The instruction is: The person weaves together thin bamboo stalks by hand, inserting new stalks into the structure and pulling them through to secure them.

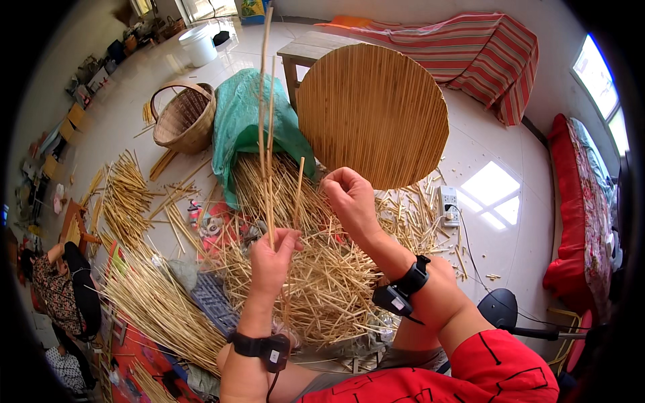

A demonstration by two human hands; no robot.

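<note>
My left hand point(274, 258) is closed around the lower ends of two or three long straw stalks point(264, 114) that stand nearly upright, reaching to the top of the picture. My right hand point(349, 195) is raised beside them, fingers curled in a fist, just right of a shorter stalk point(297, 188); whether it pinches something is hard to see. Both wrists wear black bands with small devices. Beneath the hands lies a big heap of cut straw pieces point(322, 282).
A round woven straw mat point(373, 114) leans behind the heap. A green sack point(245, 121) spills straw, a wicker basket point(185, 117) stands left of it. Straw bundles point(127, 195) cover the floor at left. A power strip point(449, 201) lies right. Another person point(57, 289) sits far left.
</note>
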